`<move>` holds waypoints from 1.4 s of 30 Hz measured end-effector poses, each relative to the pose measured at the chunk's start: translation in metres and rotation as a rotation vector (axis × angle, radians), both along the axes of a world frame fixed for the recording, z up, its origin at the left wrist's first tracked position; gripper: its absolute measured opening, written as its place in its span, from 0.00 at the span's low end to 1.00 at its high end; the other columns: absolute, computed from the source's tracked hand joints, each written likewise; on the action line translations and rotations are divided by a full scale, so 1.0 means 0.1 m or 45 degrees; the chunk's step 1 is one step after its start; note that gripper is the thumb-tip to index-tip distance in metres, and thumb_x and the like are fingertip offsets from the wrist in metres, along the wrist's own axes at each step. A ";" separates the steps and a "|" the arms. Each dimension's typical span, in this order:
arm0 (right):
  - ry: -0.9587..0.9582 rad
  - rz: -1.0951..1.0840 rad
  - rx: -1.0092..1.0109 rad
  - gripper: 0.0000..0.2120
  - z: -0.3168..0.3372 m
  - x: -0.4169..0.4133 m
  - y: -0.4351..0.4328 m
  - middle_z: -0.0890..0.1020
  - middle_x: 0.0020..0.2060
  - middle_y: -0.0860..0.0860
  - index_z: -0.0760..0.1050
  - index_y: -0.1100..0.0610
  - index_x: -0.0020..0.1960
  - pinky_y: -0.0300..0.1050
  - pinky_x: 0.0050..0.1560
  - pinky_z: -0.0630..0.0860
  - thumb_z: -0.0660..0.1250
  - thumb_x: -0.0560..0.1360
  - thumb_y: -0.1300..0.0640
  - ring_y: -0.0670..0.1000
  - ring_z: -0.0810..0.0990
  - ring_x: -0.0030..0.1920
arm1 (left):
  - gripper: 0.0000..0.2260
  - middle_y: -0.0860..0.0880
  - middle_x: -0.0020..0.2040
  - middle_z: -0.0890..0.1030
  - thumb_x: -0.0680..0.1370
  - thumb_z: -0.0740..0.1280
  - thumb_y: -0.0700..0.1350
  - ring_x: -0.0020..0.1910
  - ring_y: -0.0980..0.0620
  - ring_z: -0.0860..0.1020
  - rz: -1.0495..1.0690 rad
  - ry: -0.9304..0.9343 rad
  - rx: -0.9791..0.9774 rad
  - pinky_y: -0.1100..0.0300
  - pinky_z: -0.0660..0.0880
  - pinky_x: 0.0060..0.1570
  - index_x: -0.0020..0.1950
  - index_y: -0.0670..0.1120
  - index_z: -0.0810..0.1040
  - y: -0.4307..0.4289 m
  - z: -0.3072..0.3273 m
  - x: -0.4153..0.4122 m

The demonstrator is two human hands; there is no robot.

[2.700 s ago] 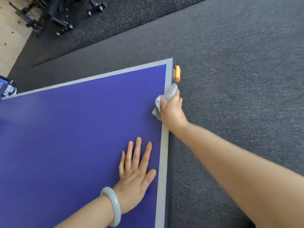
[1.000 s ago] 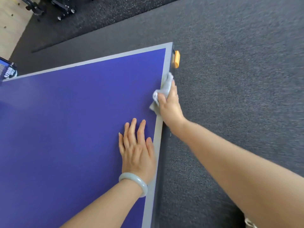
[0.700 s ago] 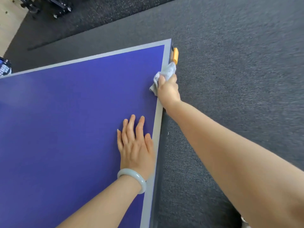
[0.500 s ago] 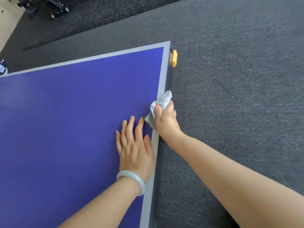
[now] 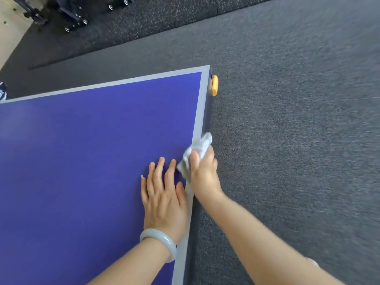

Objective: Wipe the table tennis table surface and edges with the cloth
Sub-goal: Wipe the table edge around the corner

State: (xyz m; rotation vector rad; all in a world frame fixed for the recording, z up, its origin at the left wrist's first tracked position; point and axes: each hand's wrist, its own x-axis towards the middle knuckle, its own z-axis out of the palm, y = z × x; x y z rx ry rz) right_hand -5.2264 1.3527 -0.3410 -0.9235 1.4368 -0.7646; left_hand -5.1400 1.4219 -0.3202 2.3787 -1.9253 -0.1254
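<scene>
The cloth (image 5: 198,150), small, grey and crumpled, is lying on the right edge of the table (image 5: 82,161), partly on the grey border (image 5: 200,112) and partly hanging over the side. The right hand (image 5: 203,173) is gripping it. The thumb is on top and the fingers are curling down over the rim, so the cloth is clamped against the edge. From the cloth, the far corner of the table is at about twelve o'clock, and a small orange piece (image 5: 214,85) is sticking out of the side just below that corner.

The left hand (image 5: 164,198) is lying flat on the blue surface at about seven o'clock from the cloth, just beside it. Its fingers are straight and a little apart, and it is holding nothing. A pale bracelet (image 5: 162,241) is sitting on its wrist.

I am judging that the person is doing the edge step, along the right side. The next move is calling for a slide of the cloth along the border, with the cloth pressed on both the top and the side face. If the stroke is going toward six o'clock, the left hand is lying very near that path and is needing to shift away.

Grey carpet (image 5: 287,140) is filling the three o'clock side, and black wheeled frames (image 5: 76,15) are standing far off at eleven o'clock.
</scene>
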 end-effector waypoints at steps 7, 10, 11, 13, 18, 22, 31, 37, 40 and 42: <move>0.013 -0.130 0.156 0.29 -0.01 -0.01 -0.79 0.67 0.69 0.63 0.59 0.61 0.74 0.57 0.69 0.65 0.54 0.83 0.41 0.63 0.68 0.69 | 0.28 0.52 0.80 0.54 0.79 0.41 0.54 0.80 0.50 0.49 -0.006 -0.005 0.011 0.45 0.47 0.78 0.79 0.52 0.59 -0.02 0.01 0.00; 0.066 -0.110 0.067 0.30 0.06 -0.10 -1.24 0.67 0.70 0.63 0.59 0.64 0.73 0.58 0.68 0.64 0.53 0.83 0.41 0.63 0.67 0.69 | 0.27 0.52 0.80 0.55 0.80 0.42 0.54 0.80 0.50 0.50 -0.012 -0.008 -0.005 0.44 0.48 0.78 0.79 0.52 0.60 -0.01 0.02 0.00; 0.061 -0.100 0.062 0.30 0.07 -0.11 -1.25 0.67 0.70 0.63 0.59 0.63 0.74 0.58 0.69 0.63 0.53 0.83 0.41 0.63 0.67 0.69 | 0.27 0.52 0.80 0.55 0.80 0.42 0.54 0.80 0.50 0.50 -0.013 -0.009 -0.007 0.44 0.49 0.78 0.79 0.52 0.60 -0.01 0.01 0.00; 0.056 -0.057 0.042 0.30 0.04 -0.11 -0.99 0.65 0.71 0.62 0.57 0.62 0.75 0.57 0.69 0.63 0.52 0.83 0.41 0.63 0.66 0.70 | 0.27 0.52 0.80 0.56 0.80 0.42 0.54 0.80 0.50 0.50 -0.013 -0.006 -0.006 0.44 0.48 0.78 0.78 0.52 0.60 0.00 0.01 0.00; -0.063 -0.088 -0.030 0.30 -0.05 0.08 0.31 0.66 0.70 0.55 0.53 0.50 0.79 0.45 0.63 0.65 0.53 0.80 0.41 0.57 0.69 0.69 | 0.25 0.50 0.80 0.56 0.81 0.56 0.48 0.80 0.48 0.51 0.008 -0.055 0.047 0.43 0.51 0.77 0.78 0.51 0.59 -0.02 -0.04 0.01; -0.008 -0.025 0.030 0.31 -0.08 0.08 0.13 0.66 0.68 0.56 0.46 0.48 0.81 0.49 0.65 0.68 0.54 0.83 0.42 0.58 0.71 0.67 | 0.24 0.47 0.78 0.61 0.79 0.53 0.48 0.78 0.45 0.58 0.011 -0.055 -0.005 0.41 0.55 0.75 0.76 0.48 0.66 -0.03 -0.04 0.03; 0.344 -0.198 -0.459 0.29 0.18 -0.29 -1.63 0.60 0.77 0.59 0.52 0.61 0.80 0.52 0.75 0.59 0.58 0.84 0.56 0.58 0.58 0.77 | 0.25 0.48 0.77 0.65 0.78 0.51 0.49 0.76 0.45 0.63 -0.045 -0.093 -0.040 0.44 0.55 0.72 0.75 0.48 0.69 -0.04 -0.01 0.03; 0.004 -0.095 -0.147 0.31 0.09 -0.16 -1.46 0.54 0.80 0.57 0.46 0.56 0.82 0.53 0.76 0.58 0.55 0.84 0.50 0.57 0.58 0.78 | 0.25 0.46 0.77 0.65 0.79 0.51 0.48 0.76 0.44 0.63 -0.064 -0.097 -0.035 0.43 0.56 0.71 0.75 0.47 0.68 -0.05 -0.02 0.03; -0.063 -0.039 -0.158 0.31 0.06 -0.13 -0.83 0.58 0.79 0.55 0.48 0.55 0.82 0.54 0.77 0.58 0.57 0.83 0.50 0.56 0.60 0.77 | 0.25 0.47 0.78 0.63 0.79 0.50 0.49 0.77 0.44 0.62 -0.040 -0.093 0.008 0.43 0.55 0.73 0.76 0.47 0.67 -0.06 0.01 0.02; -0.176 -0.019 -0.057 0.31 0.03 -0.18 -0.76 0.64 0.75 0.57 0.50 0.54 0.81 0.55 0.74 0.64 0.59 0.83 0.49 0.57 0.66 0.73 | 0.26 0.47 0.78 0.62 0.79 0.49 0.49 0.77 0.44 0.60 -0.029 -0.074 0.027 0.42 0.55 0.74 0.76 0.47 0.67 -0.05 0.02 0.02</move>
